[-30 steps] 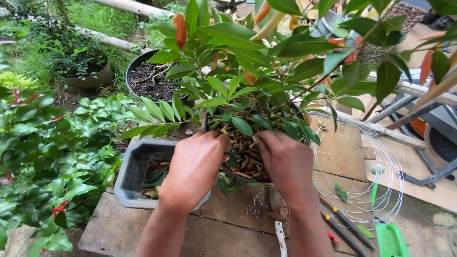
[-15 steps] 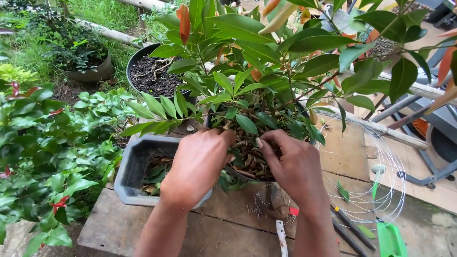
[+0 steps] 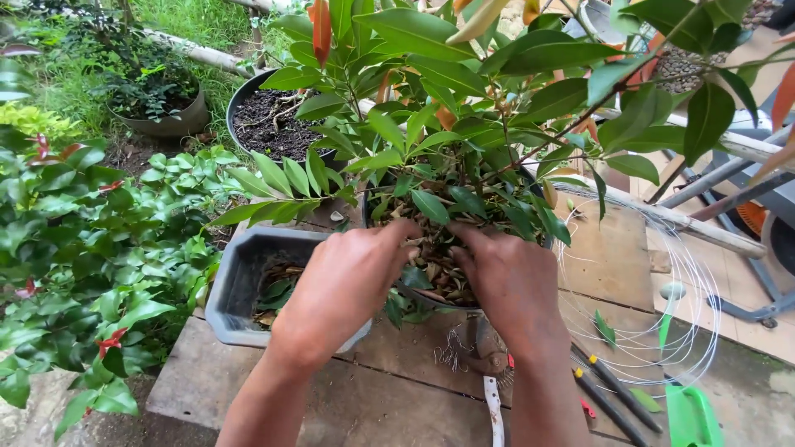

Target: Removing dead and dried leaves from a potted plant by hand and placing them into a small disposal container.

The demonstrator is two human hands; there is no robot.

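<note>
Left hand (image 3: pixel 352 281), right hand (image 3: pixel 513 277) curled into dead leaves (image 3: pixel 435 261) in potted plant (image 3: pixel 464 124), apparently pinching debris; grey tray (image 3: pixel 240 290) at platform's left edge.

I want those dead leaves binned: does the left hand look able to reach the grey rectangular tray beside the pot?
Probably yes. The left hand is in the potted plant's litter, right above the grey tray's near rim, with nothing between them.

1. Hands: two, left hand (image 3: pixel 344 285) and right hand (image 3: pixel 513 281).
2. Grey rectangular tray (image 3: pixel 236 285): one.
3. Round black soil-filled pot (image 3: pixel 269 124): one.
4. White wire coil (image 3: pixel 662 290): one.
</note>
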